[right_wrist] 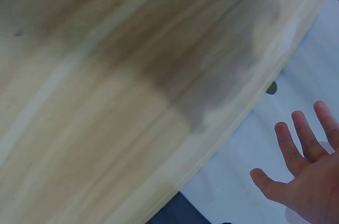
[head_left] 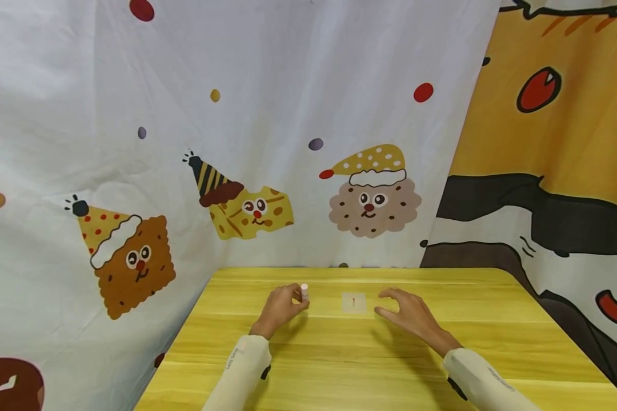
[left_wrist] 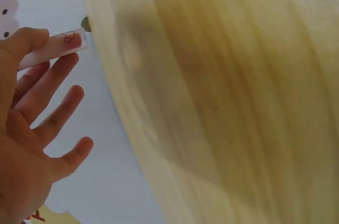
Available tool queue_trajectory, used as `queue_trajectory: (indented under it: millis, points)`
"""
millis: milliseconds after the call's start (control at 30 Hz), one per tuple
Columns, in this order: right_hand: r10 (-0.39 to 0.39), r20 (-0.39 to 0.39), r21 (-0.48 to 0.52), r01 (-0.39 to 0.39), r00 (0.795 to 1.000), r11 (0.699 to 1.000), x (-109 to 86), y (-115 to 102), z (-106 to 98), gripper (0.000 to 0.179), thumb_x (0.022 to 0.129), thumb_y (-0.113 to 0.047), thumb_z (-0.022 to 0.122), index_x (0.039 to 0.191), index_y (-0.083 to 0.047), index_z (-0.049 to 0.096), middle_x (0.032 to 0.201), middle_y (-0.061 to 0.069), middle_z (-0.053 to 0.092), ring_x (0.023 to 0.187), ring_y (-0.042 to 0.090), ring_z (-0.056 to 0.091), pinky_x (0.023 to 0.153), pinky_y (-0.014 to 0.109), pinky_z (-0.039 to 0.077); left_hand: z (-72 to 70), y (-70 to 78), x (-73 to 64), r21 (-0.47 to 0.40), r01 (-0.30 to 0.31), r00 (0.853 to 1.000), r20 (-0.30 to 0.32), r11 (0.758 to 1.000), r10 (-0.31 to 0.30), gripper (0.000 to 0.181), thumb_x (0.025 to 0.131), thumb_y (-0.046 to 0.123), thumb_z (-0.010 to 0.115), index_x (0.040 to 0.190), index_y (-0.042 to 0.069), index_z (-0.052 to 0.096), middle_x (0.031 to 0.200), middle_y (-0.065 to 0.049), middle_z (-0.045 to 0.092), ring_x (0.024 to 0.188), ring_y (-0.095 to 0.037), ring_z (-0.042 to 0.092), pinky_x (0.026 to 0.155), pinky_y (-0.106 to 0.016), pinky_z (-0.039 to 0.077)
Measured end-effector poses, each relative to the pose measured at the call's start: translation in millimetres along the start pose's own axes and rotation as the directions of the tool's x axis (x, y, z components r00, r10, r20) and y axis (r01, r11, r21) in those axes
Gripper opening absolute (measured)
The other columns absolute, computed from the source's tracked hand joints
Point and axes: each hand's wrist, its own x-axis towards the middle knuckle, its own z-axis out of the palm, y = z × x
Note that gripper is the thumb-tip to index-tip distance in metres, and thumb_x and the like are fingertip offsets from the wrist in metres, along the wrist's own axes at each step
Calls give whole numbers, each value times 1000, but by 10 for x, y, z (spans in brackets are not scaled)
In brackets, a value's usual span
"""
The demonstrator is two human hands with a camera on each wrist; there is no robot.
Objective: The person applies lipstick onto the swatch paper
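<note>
Between the thumb and fingers of my left hand [head_left: 281, 307] is a small pale pink tube [head_left: 304, 292], shaped like a lip balm. In the left wrist view this tube [left_wrist: 58, 46] lies between thumb and fingertips, with a dark line drawing near its end; the other fingers of that hand [left_wrist: 32, 128] spread away from it. On the table to its right lies a flat, pale square [head_left: 360, 307] with a small red mark in the middle. My right hand [head_left: 408, 311] hovers just right of the square, fingers spread and holding nothing; the right wrist view shows the same hand [right_wrist: 312, 176].
A yellow wood-grain table [head_left: 319, 359] spans the area under both hands. Behind it hangs a white cloth [head_left: 267, 120] printed with cartoon biscuits and cheese. An orange, black and white printed cloth [head_left: 571, 137] hangs at the right.
</note>
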Motion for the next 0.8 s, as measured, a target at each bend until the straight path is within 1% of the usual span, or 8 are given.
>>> queue_trajectory:
  millis: [133, 267, 367, 533, 800]
  points:
    - [7, 11, 0, -7, 1000, 1000, -58, 39, -9, 42, 93, -41, 79, 123, -12, 74, 127, 8, 72, 108, 34, 70, 85, 54, 57, 43, -38, -14, 9, 14, 1000, 7, 1000, -14, 14, 95, 23, 79, 105, 15, 73, 96, -1, 78, 86, -17, 73, 79, -42, 58]
    - [20, 29, 5, -20, 999, 1000, -84, 57, -17, 44, 94, -41, 78, 125, -11, 74, 127, 10, 71, 109, 36, 69, 85, 54, 57, 91, -68, -29, 12, 41, 999, 20, 999, -41, 15, 95, 24, 78, 107, 16, 73, 97, 0, 78, 88, -18, 73, 82, -43, 58]
    - [31, 39, 10, -31, 999, 999, -92, 67, -17, 45, 94, -43, 77, 125, -11, 74, 127, 9, 72, 109, 36, 69, 84, 54, 57, 109, -73, -46, 16, 48, 998, 31, 999, -49, 16, 95, 25, 78, 108, 16, 73, 97, 0, 78, 90, -19, 73, 83, -45, 57]
    - [38, 42, 21, -39, 998, 999, -103, 73, -11, 45, 94, -43, 78, 125, -12, 74, 125, 8, 73, 105, 36, 70, 81, 52, 57, 109, -64, -63, 31, 41, 998, 43, 999, -42, 20, 95, 26, 79, 110, 14, 73, 99, -1, 78, 90, -19, 73, 84, -45, 58]
    - [37, 44, 27, -38, 998, 999, -86, 57, -23, 44, 94, -42, 77, 125, -11, 74, 125, 9, 72, 105, 37, 70, 81, 52, 57, 77, -42, -46, 32, 54, 997, 57, 998, -56, 18, 96, 28, 77, 109, 16, 72, 100, 1, 78, 91, -17, 73, 84, -43, 58]
